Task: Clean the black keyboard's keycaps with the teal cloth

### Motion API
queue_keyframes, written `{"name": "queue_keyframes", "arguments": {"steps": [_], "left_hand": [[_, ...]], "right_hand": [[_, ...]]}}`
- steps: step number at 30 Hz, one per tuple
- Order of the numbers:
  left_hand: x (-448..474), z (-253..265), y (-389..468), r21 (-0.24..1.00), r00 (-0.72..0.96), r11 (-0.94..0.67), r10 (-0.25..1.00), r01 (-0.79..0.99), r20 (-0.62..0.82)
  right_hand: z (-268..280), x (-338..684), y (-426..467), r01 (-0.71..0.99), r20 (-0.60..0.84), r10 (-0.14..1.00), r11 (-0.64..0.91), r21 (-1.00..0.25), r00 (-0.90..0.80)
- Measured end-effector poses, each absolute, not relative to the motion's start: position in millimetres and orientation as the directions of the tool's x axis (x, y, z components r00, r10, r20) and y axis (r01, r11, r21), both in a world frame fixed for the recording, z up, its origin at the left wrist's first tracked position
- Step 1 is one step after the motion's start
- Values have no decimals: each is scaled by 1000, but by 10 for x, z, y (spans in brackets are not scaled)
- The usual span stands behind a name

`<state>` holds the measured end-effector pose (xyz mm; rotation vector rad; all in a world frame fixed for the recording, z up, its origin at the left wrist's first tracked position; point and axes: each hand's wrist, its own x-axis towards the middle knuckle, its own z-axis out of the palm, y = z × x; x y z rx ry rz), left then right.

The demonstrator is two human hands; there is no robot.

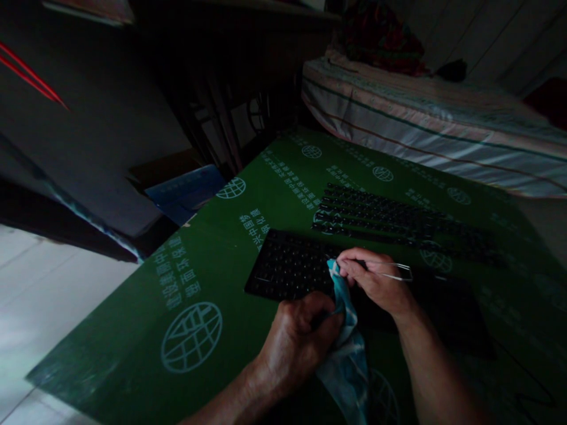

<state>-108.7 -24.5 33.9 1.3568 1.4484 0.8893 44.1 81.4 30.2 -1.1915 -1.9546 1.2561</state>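
Observation:
A black keyboard [283, 268] with its keycaps off the left part lies on a green board, and small light points dot its bare switches. My left hand [299, 336] is closed on a blue-and-white cloth [349, 372] that hangs down over the keyboard's front edge. My right hand [376, 280] is closed too, above the middle of the keyboard, with a wire keycap puller [403, 271] sticking out to the right. Its fingertips meet the cloth's upper end; whether something small is wrapped there is hidden. Behind the keyboard, loose black keycaps [376, 215] lie in several rows.
The green board [110, 366] carries white globe prints and lettering. A cable [527, 369] runs off the keyboard's right end. Beyond stands a bed [420, 124] with a striped sheet. A blue box [186, 189] sits at the board's left edge, beside dark furniture.

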Motion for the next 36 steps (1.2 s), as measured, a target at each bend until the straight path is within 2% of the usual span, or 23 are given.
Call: {"name": "queue_keyframes", "arguments": {"steps": [8, 13, 17, 23, 30, 36], "left_hand": [[-1155, 355, -219, 931, -139, 184, 979, 314, -147], [-1148, 359, -216, 938, -129, 200, 977, 284, -170], [-1144, 357, -222, 934, -131, 195, 978, 299, -162], [-1139, 364, -222, 928, -114, 176, 983, 330, -146], [-1130, 340, -205, 922, -50, 151, 988, 357, -143], [-1129, 364, -217, 906, -5, 171, 983, 386, -183]], "right_hand": [[326, 608, 864, 222, 33, 947, 109, -969, -320], [336, 545, 841, 263, -50, 895, 77, -962, -444], [346, 460, 815, 371, -50, 867, 159, -915, -496], [322, 447, 814, 460, 0, 876, 253, -851, -482], [294, 400, 819, 443, 202, 841, 451, -775, -503], [270, 379, 823, 469, 195, 863, 428, -772, -466]]}}
